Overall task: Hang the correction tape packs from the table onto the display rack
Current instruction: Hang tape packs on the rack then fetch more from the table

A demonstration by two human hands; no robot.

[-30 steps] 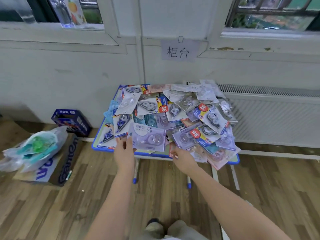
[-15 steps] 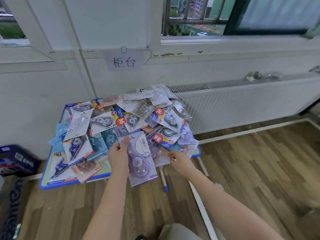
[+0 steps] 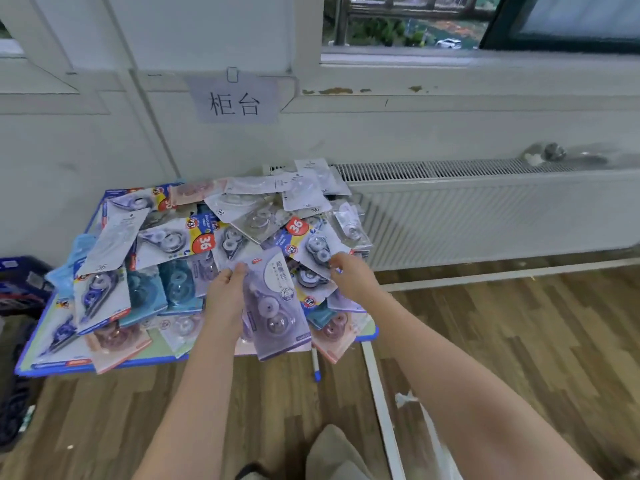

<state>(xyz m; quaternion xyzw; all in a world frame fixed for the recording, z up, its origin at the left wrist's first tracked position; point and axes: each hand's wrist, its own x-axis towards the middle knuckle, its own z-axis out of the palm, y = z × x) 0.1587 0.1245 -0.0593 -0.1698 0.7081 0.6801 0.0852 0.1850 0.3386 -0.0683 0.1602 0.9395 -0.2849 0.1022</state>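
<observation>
A small blue-rimmed table (image 3: 55, 370) is heaped with several correction tape packs (image 3: 166, 244) in purple, teal, pink and white. My left hand (image 3: 225, 299) grips a lilac pack (image 3: 277, 306) by its left edge and holds it upright above the table's front. My right hand (image 3: 349, 275) reaches into the pile on the right, its fingertips at the edge of a white pack with a red 36 sticker (image 3: 311, 245); whether it pinches that pack is unclear. No display rack is in view.
A white wall with a paper sign (image 3: 235, 100) stands behind the table. A radiator (image 3: 485, 209) runs along the right. A blue crate (image 3: 20, 282) sits at the left on the wooden floor. My knee (image 3: 336, 455) shows at the bottom.
The view swung right and closer. My left hand lifted the lilac pack off the pile and turned it upright. My right hand moved up from the table's front edge into the pile.
</observation>
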